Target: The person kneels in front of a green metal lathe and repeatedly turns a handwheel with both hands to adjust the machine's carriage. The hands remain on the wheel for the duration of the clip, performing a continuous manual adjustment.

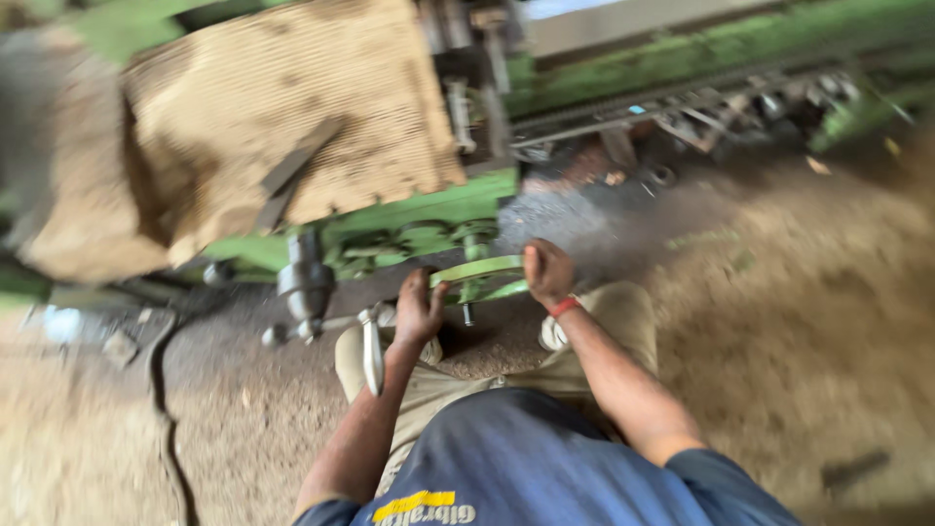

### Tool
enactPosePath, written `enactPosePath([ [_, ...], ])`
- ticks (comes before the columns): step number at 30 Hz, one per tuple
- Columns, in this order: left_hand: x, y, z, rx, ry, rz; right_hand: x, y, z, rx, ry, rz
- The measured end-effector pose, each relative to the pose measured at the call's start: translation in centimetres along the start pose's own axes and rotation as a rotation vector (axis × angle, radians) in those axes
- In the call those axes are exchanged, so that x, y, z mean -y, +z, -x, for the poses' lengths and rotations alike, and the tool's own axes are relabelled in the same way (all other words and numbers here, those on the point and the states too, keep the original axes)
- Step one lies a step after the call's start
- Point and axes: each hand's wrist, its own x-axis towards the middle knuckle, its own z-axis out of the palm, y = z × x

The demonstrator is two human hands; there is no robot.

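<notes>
Fingers of both hands curl over a green handwheel (479, 278) on the front of a green machine (409, 229). Those of the left hand (419, 310) wrap over the wheel's near left rim, pressed together, knuckles up. The right hand (547, 273) grips the right rim, its fingers closed around the edge; a red band (564, 307) circles that wrist. Blur hides the fingertips themselves, so I cannot tell how tightly either hand clamps.

That wheel sits low on the machine's front, just above the person's knees, tilted nearly flat towards the camera. Left of it a grey lever hub (305, 282) sticks out, with a pale handle (372, 353) hanging down beside the left forearm. A dusty brown cover (292, 127), ribbed like cardboard, lies over the machine's top. Farther right runs the long green bed (721, 44) with a toothed rack (672, 97) along it. Brown dust and chips coat the floor (818, 321). A dark cable (168, 429) snakes over the ground at left.
</notes>
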Motion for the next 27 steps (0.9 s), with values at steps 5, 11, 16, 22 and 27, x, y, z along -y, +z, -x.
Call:
enactPosePath([
  [5,-0.1,-0.5,-0.1,-0.064,0.062,0.047,-0.5,0.4,0.1,0.015,-0.019,-0.013],
  [11,-0.5,-0.5,-0.1,-0.062,0.025,0.032,-0.7,0.1,-0.2,0.018,-0.045,-0.029],
  [16,0.1,-0.4,0.0,-0.036,0.006,0.032,-1.0,0.2,-0.1,0.034,-0.004,-0.045],
  [22,0.2,-0.4,0.0,-0.035,-0.003,0.032,-1.8,0.7,-0.1,0.02,-0.025,-0.051],
  [27,-1.7,-1.4,0.2,-0.028,-0.021,-0.002,-1.8,0.4,0.2,0.029,0.018,-0.03],
])
